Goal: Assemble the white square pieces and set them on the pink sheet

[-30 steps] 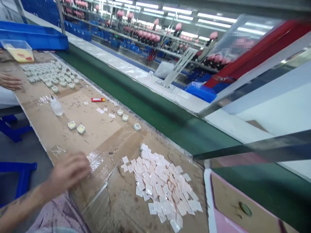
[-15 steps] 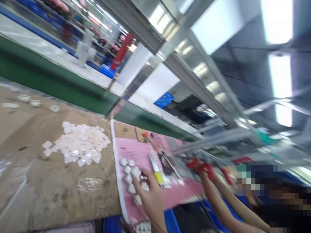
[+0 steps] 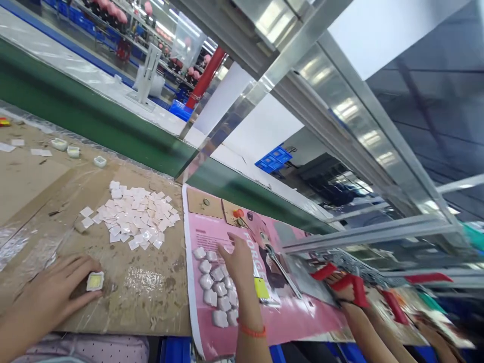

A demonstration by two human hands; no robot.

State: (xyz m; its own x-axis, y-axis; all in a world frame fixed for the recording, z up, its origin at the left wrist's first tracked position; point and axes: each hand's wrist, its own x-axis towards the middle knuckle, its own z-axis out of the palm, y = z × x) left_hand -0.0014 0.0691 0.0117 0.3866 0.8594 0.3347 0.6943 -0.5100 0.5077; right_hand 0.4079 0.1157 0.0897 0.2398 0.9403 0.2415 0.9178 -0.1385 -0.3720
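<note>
My left hand (image 3: pixel 53 295) lies low on the taped cardboard worktop (image 3: pixel 151 297) at the bottom left. Its fingertips pinch a small white square cup (image 3: pixel 95 281) with a yellowish fill. My right hand (image 3: pixel 239 263) reaches out over a pink printed sheet (image 3: pixel 291 317), fingers stretched forward, holding nothing that I can see. It is right beside a cluster of several small white pieces (image 3: pixel 217 290) on that sheet. A tube with a yellow label (image 3: pixel 260 288) lies just right of my wrist.
A heap of white square pads (image 3: pixel 132 217) lies on the cardboard between my hands. Three more small cups (image 3: pixel 72 151) stand near the green conveyor belt (image 3: pixel 75 116). Another person's hands (image 3: pixel 351 295) hold a red tool to the right. Metal tweezers (image 3: pixel 283 269) rest on the pink sheet.
The view has swung right from the cardboard to the pink sheet. My left hand now pinches a small cup. My right hand has come in over the white pieces.
</note>
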